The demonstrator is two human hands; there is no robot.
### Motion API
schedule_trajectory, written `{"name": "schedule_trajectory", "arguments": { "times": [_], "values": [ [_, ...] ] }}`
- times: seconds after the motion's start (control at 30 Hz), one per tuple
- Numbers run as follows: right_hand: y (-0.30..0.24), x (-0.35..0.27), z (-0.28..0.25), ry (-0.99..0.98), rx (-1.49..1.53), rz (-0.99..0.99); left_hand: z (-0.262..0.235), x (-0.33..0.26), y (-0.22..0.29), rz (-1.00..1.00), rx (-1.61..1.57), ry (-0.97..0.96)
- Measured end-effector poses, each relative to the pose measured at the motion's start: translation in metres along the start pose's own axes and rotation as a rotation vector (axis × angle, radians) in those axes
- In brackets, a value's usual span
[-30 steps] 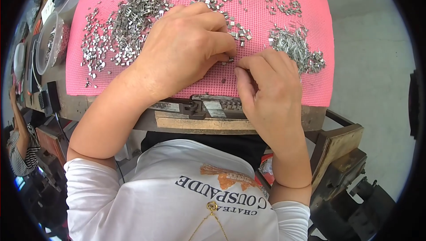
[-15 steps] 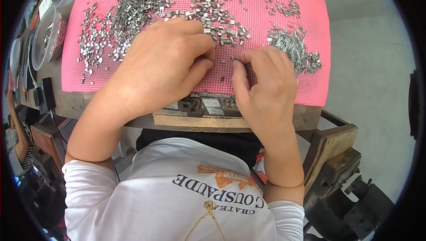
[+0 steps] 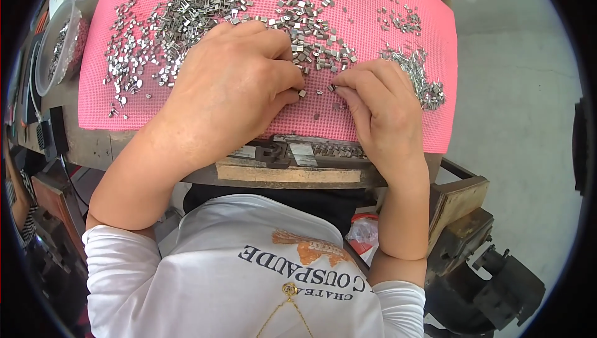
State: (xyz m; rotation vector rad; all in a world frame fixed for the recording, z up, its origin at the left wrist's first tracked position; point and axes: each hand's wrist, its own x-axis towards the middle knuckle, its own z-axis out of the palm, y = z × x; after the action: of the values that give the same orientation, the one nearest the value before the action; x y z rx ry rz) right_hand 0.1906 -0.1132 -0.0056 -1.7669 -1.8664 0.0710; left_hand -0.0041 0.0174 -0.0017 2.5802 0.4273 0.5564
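Observation:
Over a pink mesh mat (image 3: 158,103), my left hand (image 3: 233,80) is closed, with thumb and forefinger pinching a small square metal piece (image 3: 302,93). Across a narrow gap, my right hand (image 3: 388,105) has its thumb and fingertips together on a tiny metal part (image 3: 331,87), whose exact kind is too small to tell. Between the two hands a loose metal bit (image 3: 319,92) lies on the mat. Beyond the fingers spreads a scatter of small square metal pieces (image 3: 311,27). The other fingers of my left hand curl out of sight.
A heap of metal parts (image 3: 199,8) and shiny small bits (image 3: 127,49) lie at left; thin metal pins (image 3: 410,67) and more small pieces (image 3: 404,21) at right. A dark metal fixture (image 3: 273,151) sits along the wooden table edge (image 3: 289,174). Plastic tubs (image 3: 42,67) stand far left.
My right hand has shifted slightly right, away from the left, and its fingertips have closed together. A square metal piece now shows at my left fingertips. The whole view has shifted a little.

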Motion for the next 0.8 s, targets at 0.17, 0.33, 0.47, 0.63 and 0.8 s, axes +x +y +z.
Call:
{"name": "schedule_trajectory", "arguments": {
  "times": [0.17,0.33,0.47,0.63,0.8],
  "values": [
    [0.004,-0.003,0.002,0.036,0.022,-0.027,0.002,0.001,0.0,-0.007,0.001,0.002],
    [0.007,-0.004,0.0,0.046,0.018,-0.074,0.001,0.003,-0.001,-0.01,-0.01,-0.008],
    [0.006,0.0,-0.007,-0.063,-0.015,-0.096,0.004,0.005,0.0,0.021,-0.022,0.013],
    [0.005,0.014,-0.008,-0.124,0.008,-0.061,0.004,0.008,0.002,0.036,0.016,-0.009],
    [0.008,0.015,-0.002,-0.006,0.011,-0.062,-0.003,0.005,0.006,0.031,0.079,0.012]
  ]
}}
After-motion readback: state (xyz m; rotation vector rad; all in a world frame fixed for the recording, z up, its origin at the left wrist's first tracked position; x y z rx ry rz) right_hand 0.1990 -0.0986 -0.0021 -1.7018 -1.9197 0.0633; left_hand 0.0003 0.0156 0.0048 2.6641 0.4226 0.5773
